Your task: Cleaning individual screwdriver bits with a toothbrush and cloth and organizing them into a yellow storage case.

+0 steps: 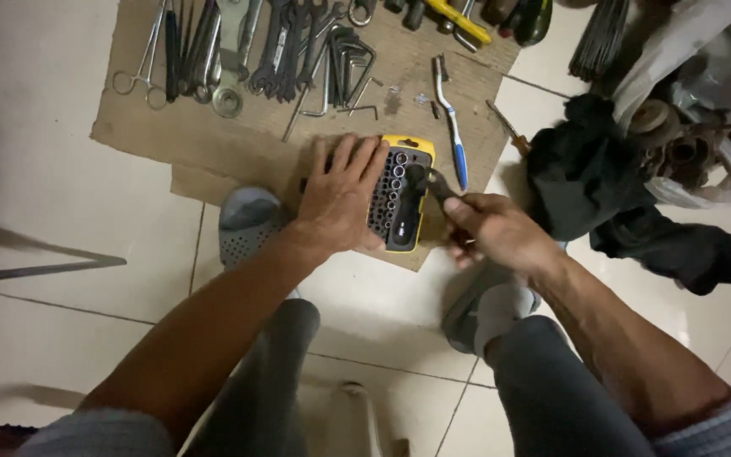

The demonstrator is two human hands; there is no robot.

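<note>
Your right hand [497, 230] is pinching a dark tool [433, 182], fingers closed round it, just right of the socket case [401, 199]; your left hand [340, 199] is pressing the case flat, fingers spread, on the cardboard [213, 140]

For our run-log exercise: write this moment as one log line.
left hand: flat on yellow-and-black plastic socket case | right hand: gripping dark tool handle | base: brown cardboard sheet

Left hand [340, 199] presses yellow socket case [401, 196]; right hand [497, 230] grips a black tool [430, 181].
</note>
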